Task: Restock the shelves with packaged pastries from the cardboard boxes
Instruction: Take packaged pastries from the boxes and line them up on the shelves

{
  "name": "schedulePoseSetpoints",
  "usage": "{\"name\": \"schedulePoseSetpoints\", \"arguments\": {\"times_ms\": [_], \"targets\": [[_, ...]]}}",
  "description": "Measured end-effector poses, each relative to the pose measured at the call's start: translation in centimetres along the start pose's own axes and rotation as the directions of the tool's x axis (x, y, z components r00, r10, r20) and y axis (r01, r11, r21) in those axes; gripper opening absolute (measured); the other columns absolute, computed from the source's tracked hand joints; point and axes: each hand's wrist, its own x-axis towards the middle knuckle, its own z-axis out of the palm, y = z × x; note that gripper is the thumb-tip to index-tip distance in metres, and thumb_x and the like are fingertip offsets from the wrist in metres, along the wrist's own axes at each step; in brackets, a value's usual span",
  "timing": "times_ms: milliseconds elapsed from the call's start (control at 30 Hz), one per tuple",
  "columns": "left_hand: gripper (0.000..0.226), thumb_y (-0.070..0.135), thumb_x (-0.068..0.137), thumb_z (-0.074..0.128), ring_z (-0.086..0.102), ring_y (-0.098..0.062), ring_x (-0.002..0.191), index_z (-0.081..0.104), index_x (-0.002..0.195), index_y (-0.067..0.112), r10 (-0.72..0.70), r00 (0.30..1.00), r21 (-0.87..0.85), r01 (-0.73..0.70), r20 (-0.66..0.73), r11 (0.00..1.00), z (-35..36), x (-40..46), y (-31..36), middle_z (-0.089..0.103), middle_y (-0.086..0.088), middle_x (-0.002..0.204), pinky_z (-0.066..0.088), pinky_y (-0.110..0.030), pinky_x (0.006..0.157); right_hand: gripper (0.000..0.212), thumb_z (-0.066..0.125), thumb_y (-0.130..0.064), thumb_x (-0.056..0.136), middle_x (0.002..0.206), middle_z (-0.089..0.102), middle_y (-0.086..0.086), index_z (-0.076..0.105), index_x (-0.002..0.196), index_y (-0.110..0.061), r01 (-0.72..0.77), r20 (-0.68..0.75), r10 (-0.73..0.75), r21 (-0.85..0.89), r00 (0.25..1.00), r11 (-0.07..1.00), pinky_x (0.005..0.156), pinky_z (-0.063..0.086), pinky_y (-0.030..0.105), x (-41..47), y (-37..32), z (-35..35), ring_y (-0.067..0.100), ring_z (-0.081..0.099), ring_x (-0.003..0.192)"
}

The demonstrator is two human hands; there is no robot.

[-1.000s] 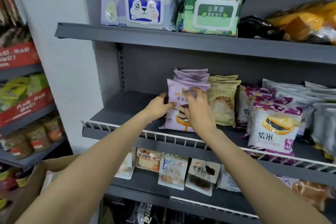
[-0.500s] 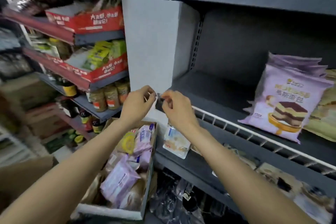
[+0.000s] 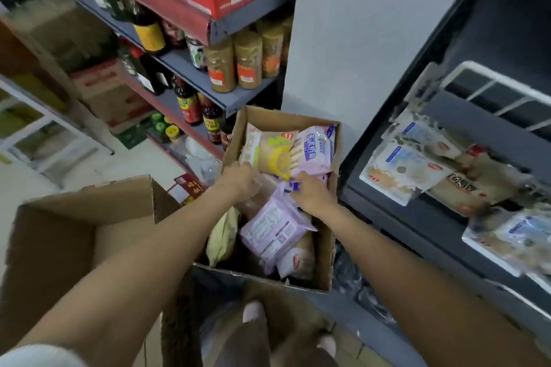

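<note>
Both hands reach into the cardboard box (image 3: 326, 235) for stock: the right hand (image 3: 313, 192) pinches a purple packet (image 3: 275, 229); the left hand's (image 3: 238, 180) grip cannot be told.

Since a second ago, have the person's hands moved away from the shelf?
Yes. Both the left hand and right hand have dropped from the railed shelf into the cardboard box below it.

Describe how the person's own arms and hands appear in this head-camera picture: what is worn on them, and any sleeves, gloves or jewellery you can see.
Both forearms are bare. The left hand and right hand wear no gloves, and no watch, bracelet or ring shows on them. A pale, whitish short sleeve edge appears at the left upper arm in the bottom left corner. The right arm's sleeve is out of view.
</note>
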Motion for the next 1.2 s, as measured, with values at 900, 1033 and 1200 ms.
{"name": "schedulePoseSetpoints", "arguments": {"times_ms": [900, 1033, 1200], "targets": [[0.012, 0.004, 0.086, 0.049, 0.057, -0.034, 0.09, 0.053, 0.075, 0.001, 0.128, 0.974, -0.163, -0.159, -0.187, 0.974, -5.3, -3.3, 3.2, 0.062, -0.023, 0.09, 0.038, -0.03, 0.066, 0.064, 0.065, -0.048, 0.081, 0.116, 0.057, 0.004, 0.04, 0.128, -0.011, 0.083, -0.243, -0.031, 0.208, 0.969, 0.975, 0.077, 0.038, 0.032, -3.7, -4.2, -7.2, 0.025, 0.055, 0.105], [0.012, -0.002, 0.079, 0.046, 0.045, -0.025, 0.07, 0.046, 0.07, 0.005, 0.172, 0.913, -0.216, -0.265, -0.371, 0.94, -11.1, -6.0, 5.4, 0.053, -0.018, 0.073, 0.028, -0.029, 0.053, 0.016, 0.042, -0.033, 0.095, 0.082, 0.055, 0.002, 0.046, 0.091, -0.018, 0.235, -0.222, -0.132, 0.538, 0.966, 0.81, 0.071, 0.046, 0.036, -6.0, -7.0, -11.0, 0.02, 0.054, 0.075], [0.033, -0.002, 0.077, 0.047, 0.019, -0.016, 0.057, 0.029, 0.054, 0.013, 0.127, 0.873, -0.443, -0.359, -0.471, 0.822, -17.7, -10.3, 6.8, 0.025, -0.005, 0.057, 0.013, -0.03, 0.053, 0.045, 0.057, 0.004, 0.088, 0.094, 0.057, 0.004, 0.046, 0.129, -0.012, 0.446, -0.231, -0.398, 0.639, 0.888, 0.626, 0.071, 0.05, 0.012, -8.9, -7.5, -16.1, 0.008, 0.06, 0.079]]}}
